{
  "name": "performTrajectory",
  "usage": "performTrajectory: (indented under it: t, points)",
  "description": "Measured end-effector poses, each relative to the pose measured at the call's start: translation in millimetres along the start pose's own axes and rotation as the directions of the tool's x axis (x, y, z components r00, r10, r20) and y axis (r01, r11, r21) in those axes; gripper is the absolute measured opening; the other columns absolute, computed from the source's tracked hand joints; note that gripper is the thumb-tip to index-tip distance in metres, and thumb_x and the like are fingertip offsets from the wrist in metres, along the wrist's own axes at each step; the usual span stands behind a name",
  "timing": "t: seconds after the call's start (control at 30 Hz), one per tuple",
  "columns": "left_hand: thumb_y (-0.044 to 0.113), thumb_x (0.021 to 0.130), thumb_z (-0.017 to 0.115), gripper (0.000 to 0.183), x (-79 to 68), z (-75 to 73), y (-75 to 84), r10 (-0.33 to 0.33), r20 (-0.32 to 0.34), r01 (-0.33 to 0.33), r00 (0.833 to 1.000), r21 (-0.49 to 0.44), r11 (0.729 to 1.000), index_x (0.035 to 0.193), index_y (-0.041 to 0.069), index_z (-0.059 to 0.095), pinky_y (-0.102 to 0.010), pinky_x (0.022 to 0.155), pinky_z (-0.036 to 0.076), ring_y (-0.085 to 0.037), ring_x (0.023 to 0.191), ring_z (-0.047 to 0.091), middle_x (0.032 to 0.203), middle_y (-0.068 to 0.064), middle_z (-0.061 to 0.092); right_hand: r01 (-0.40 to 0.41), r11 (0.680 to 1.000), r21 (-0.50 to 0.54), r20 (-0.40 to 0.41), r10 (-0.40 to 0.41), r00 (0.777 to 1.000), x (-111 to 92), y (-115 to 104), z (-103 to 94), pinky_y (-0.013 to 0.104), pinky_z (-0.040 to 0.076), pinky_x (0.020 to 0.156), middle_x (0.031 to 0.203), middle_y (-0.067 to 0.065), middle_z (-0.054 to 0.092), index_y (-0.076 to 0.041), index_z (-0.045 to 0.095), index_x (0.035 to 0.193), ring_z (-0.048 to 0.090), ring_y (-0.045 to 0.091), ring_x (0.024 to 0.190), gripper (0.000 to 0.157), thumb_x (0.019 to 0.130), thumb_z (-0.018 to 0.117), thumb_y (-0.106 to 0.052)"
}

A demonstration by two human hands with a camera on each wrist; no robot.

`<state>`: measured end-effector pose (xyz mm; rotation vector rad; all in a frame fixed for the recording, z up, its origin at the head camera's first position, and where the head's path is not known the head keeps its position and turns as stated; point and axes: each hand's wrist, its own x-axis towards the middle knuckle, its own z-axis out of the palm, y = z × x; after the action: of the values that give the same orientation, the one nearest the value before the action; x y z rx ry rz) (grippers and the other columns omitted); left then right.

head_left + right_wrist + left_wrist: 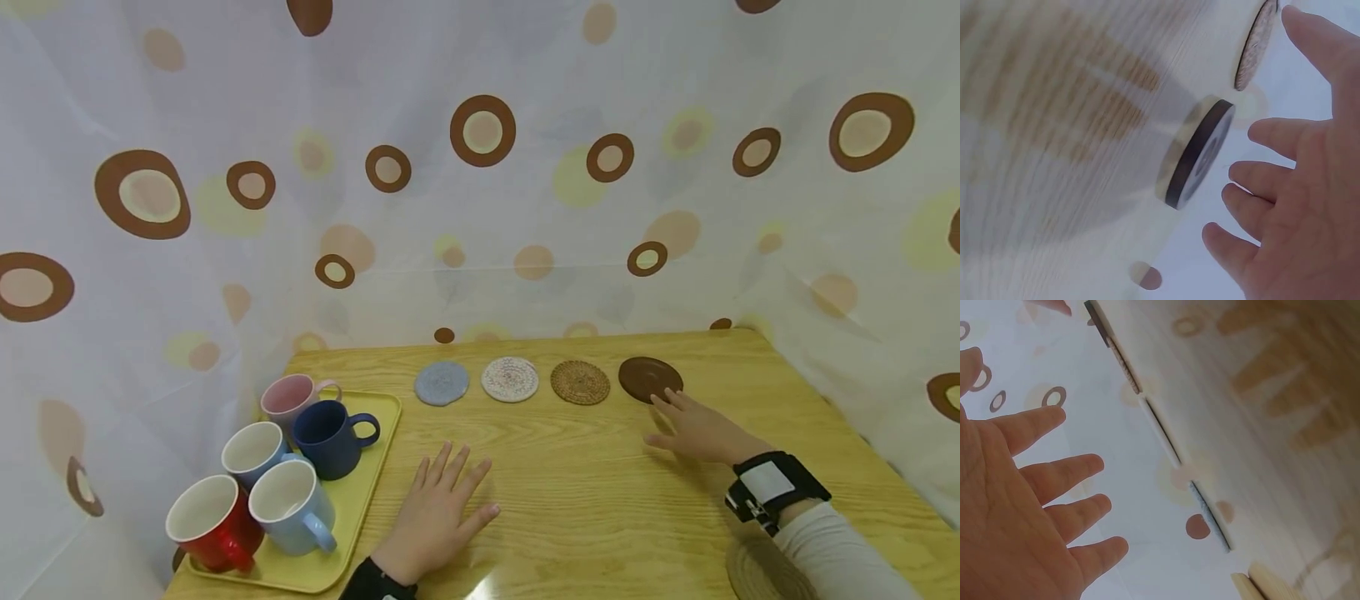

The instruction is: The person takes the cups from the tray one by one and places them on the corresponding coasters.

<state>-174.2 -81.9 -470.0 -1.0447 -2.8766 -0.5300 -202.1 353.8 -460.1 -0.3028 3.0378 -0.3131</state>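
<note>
My left hand [437, 518] is held above the table's near middle, fingers straight and spread, with nothing in it. My right hand [697, 429] reaches out with extended fingers near a dark brown round coaster [645, 377]. In the head view its fingertips overlap that coaster's near edge, but the right wrist view shows a gap between the fingers and the coaster [1200, 153]. Left of it, in a row, lie a brown woven coaster [580, 382], a white speckled coaster [510, 379] and a blue-grey coaster [442, 383].
A yellow tray [375, 450] at the left holds a pink mug [288, 396], a navy mug [330, 442], a white-and-blue mug [253, 450], a light blue mug [292, 512] and a red mug [217, 525]. A beige woven mat [761, 571] lies partly beneath my right forearm. Patterned curtain surrounds the table.
</note>
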Motion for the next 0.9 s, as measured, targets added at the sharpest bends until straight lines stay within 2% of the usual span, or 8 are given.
performTrajectory:
  t: [0.2, 0.43, 0.6, 0.77, 0.9]
  points:
    - [0.061, 0.099, 0.031, 0.064, -0.5, -1.1, 0.9, 0.005, 0.005, -0.005, 1.0, -0.007, 1.0, 0.147, 0.022, 0.043, -0.065, 0.114, 0.022, -0.04, 0.147, 0.023, 0.156, -0.016, 0.035, 0.037, 0.999, -0.019, -0.023, -0.037, 0.999, -31.0, -13.4, -6.1, 0.068, 0.036, 0.1, 0.147, 0.039, 0.032, 0.004, 0.039, 0.144, 0.032, 0.057, 0.134, 0.086, 0.088, 0.062, -0.055]
    - [0.062, 0.098, 0.032, 0.063, -1.0, -0.4, 1.2, 0.002, 0.004, -0.001, 1.0, -0.011, 1.0, 0.147, 0.023, 0.043, -0.066, 0.114, 0.022, -0.041, 0.147, 0.024, 0.156, -0.016, 0.035, 0.039, 0.999, -0.002, 0.034, -0.038, 0.999, -62.9, -18.9, -9.1, 0.068, 0.039, 0.095, 0.144, 0.041, 0.033, 0.005, 0.037, 0.145, 0.035, 0.06, 0.13, 0.091, 0.085, 0.063, -0.058]
    - [0.063, 0.098, 0.032, 0.064, -1.3, 0.2, 0.1, -0.017, 0.016, 0.017, 1.0, -0.015, 1.0, 0.147, 0.024, 0.042, -0.066, 0.115, 0.02, -0.04, 0.148, 0.023, 0.157, -0.014, 0.034, 0.069, 0.998, 0.015, 0.048, -0.069, 0.996, -83.2, -21.3, -5.0, 0.067, 0.042, 0.092, 0.144, 0.04, 0.034, 0.006, 0.037, 0.144, 0.038, 0.06, 0.128, 0.089, 0.085, 0.064, -0.055]
    - [0.064, 0.097, 0.03, 0.065, -1.0, 0.2, -0.8, -0.022, 0.032, 0.023, 0.999, -0.019, 1.0, 0.148, 0.025, 0.041, -0.065, 0.115, 0.019, -0.039, 0.149, 0.021, 0.157, -0.014, 0.033, 0.068, 0.996, 0.063, 0.082, -0.073, 0.994, -102.6, -22.2, -1.4, 0.067, 0.044, 0.089, 0.143, 0.042, 0.034, 0.008, 0.035, 0.144, 0.04, 0.061, 0.125, 0.088, 0.086, 0.066, -0.051]
    - [0.064, 0.098, 0.03, 0.065, -1.4, -0.6, -1.5, -0.022, 0.029, 0.023, 0.999, -0.022, 0.999, 0.148, 0.025, 0.041, -0.065, 0.115, 0.019, -0.039, 0.148, 0.021, 0.157, -0.013, 0.033, 0.045, 0.99, 0.135, 0.145, -0.065, 0.987, -116.5, -19.0, 3.6, 0.069, 0.044, 0.086, 0.142, 0.044, 0.032, 0.01, 0.033, 0.144, 0.038, 0.064, 0.123, 0.088, 0.087, 0.066, -0.048]
